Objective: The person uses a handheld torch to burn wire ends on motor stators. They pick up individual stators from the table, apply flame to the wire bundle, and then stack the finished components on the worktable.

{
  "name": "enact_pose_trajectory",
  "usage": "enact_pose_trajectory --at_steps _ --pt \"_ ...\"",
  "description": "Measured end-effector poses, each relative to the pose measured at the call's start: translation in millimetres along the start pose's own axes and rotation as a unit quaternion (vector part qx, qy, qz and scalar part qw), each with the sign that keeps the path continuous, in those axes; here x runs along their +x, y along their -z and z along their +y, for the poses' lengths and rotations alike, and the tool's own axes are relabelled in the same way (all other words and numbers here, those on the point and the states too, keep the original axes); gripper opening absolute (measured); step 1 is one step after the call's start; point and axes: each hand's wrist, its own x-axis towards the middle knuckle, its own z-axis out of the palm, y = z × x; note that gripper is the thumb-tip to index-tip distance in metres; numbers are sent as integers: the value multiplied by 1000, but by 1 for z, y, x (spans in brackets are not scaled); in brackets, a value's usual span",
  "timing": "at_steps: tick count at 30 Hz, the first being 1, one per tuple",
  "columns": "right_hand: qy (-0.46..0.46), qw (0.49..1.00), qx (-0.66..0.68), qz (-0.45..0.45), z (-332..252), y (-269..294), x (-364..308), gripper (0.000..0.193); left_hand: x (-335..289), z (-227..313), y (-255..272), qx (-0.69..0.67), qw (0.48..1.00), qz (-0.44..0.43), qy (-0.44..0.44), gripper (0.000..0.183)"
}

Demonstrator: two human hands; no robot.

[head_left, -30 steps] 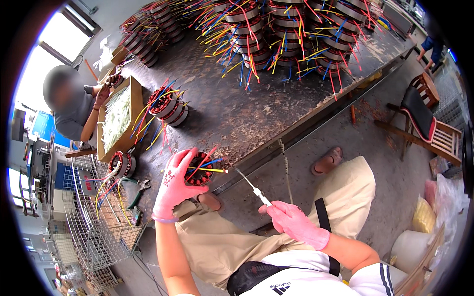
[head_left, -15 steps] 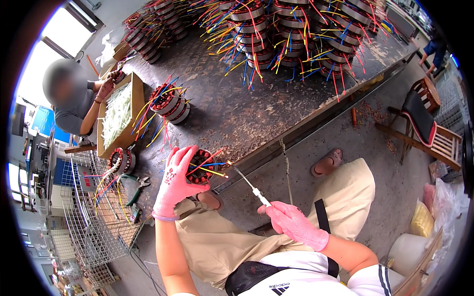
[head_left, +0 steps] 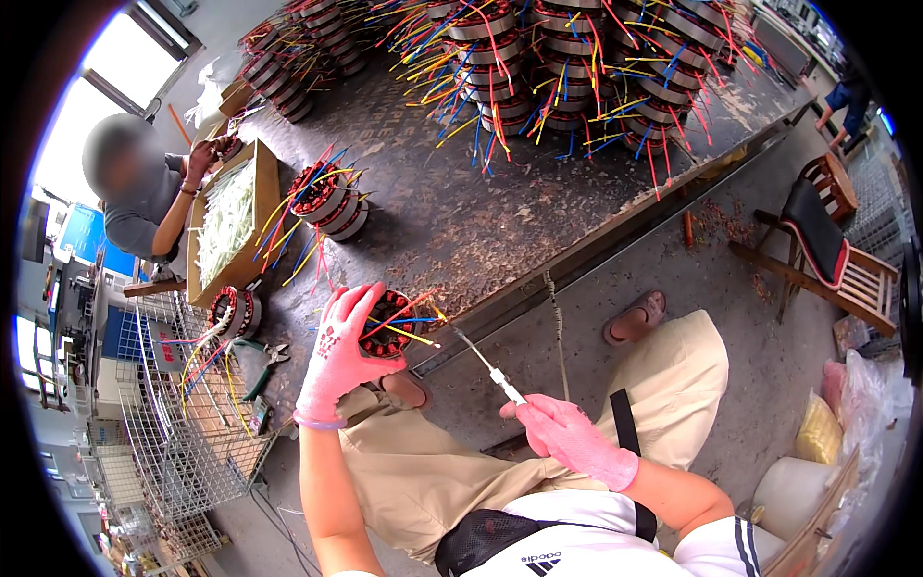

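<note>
My left hand [head_left: 341, 351], in a pink glove, is wrapped round a motor stator [head_left: 386, 332] with red windings at the table's front edge. Red, blue and yellow wires stick out of it to the right, their ends bare. In my right hand [head_left: 577, 442], also gloved in pink, is a soldering iron [head_left: 507, 387] with a white handle and a thin metal shaft. Its tip lies close to the wire ends; whether it touches them I cannot tell. Left of my left hand, another stator [head_left: 234, 313] rests beside green-handled cutters [head_left: 258, 370].
Two stacked stators [head_left: 332, 202] stand on the dark worn table [head_left: 413, 202], with tall stator stacks [head_left: 567, 67] behind. A wooden box [head_left: 261, 197] holds pale sleeves. A co-worker [head_left: 144, 192] sits at the left. A wire rack [head_left: 173, 413] and a chair [head_left: 817, 231] flank the table.
The iron's tip has shifted slightly away from the red and blue wire ends. My left hand keeps its grip on the stator. The co-worker's hands have moved up toward a small part.
</note>
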Motion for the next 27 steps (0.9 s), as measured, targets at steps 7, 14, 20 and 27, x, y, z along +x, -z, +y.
enact_pose_trajectory --at_steps 7,14,20,27 --pt "1 1000 10 8 -3 -3 0 33 -1 1 1 -7 1000 -4 12 100" --pt "-1 1000 30 5 2 -3 0 32 2 0 0 -6 1000 -7 1 99" --pt "-11 1000 18 -1 -4 -3 -1 31 0 1 2 -4 1000 -8 4 101" --pt "-7 1000 20 -4 1 -2 -1 32 0 1 3 0 1000 -9 18 99"
